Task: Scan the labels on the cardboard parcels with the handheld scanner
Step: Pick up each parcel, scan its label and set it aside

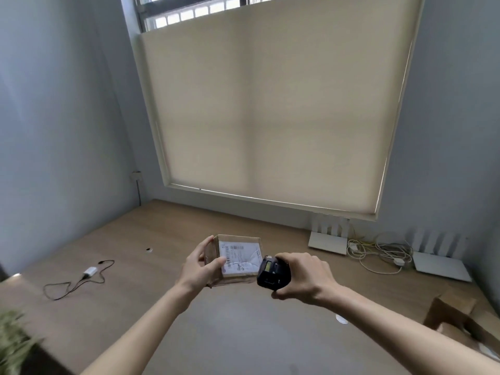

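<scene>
Left hand (201, 266) at centre frame, thumb and fingers curled round the left side of a small cardboard parcel (235, 259), thumb tip lying over the near left corner of its white label (239, 257). Right hand (303, 277) just to the right, wrapped round a black handheld scanner (273, 273), fingers over the top, thumb underneath. Scanner nose close beside the parcel's right edge, whether touching or not, hard to say. Parcel held up above the wooden desk (162, 239), labelled face turned toward the camera, barcodes showing in the label's upper and left parts.

Likely light, judging by the easy one-handed hold with no strain in the wrist. Stiff enough at the corners and edges; thin board on the open faces probably gives under a hard squeeze. Best gripped as now, across the side walls near an edge, with the thumb slid off the label so no barcode is covered. Label surface glossy-looking, maybe prone to glare, so a slight tilt could help. Scanner compact and hard-shelled, best held firmly in the palm.

More brown cardboard (460, 318) at lower right of frame, possibly further parcels. Black cable with white adapter (89, 272) at lower left; white routers (327, 240) and tangled leads along the wall at right.
</scene>
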Action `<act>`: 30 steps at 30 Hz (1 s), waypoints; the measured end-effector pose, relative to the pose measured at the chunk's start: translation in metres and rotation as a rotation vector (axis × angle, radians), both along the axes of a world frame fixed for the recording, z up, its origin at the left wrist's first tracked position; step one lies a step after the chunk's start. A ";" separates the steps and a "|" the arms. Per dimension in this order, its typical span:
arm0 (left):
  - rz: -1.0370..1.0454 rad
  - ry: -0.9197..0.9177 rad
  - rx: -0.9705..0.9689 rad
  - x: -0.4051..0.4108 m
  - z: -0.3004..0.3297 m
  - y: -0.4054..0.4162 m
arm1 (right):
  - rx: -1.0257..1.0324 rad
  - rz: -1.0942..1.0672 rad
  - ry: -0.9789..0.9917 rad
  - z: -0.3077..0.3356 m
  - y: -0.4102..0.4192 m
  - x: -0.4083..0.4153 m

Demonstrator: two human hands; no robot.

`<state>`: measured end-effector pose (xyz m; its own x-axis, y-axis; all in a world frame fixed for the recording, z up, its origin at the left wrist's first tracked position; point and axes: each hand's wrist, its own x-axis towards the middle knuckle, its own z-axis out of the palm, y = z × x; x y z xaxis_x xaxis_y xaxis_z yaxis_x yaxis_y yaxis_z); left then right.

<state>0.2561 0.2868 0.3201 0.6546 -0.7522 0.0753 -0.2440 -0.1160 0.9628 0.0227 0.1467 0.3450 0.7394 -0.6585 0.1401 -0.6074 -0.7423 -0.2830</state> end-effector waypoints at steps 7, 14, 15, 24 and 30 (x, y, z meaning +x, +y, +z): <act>0.151 0.025 0.055 0.072 -0.011 0.091 | -0.106 0.193 0.107 -0.002 0.046 0.095; 0.230 0.035 0.053 0.147 0.004 0.163 | -0.152 0.288 0.114 0.008 0.106 0.184; 0.235 0.034 0.050 0.158 0.005 0.173 | -0.158 0.293 0.114 0.010 0.115 0.197; 0.287 0.046 -0.023 0.251 0.010 0.269 | -0.142 0.351 0.061 0.014 0.191 0.310; 0.362 0.016 -0.005 0.305 0.005 0.334 | 0.264 0.289 -0.073 0.003 0.242 0.383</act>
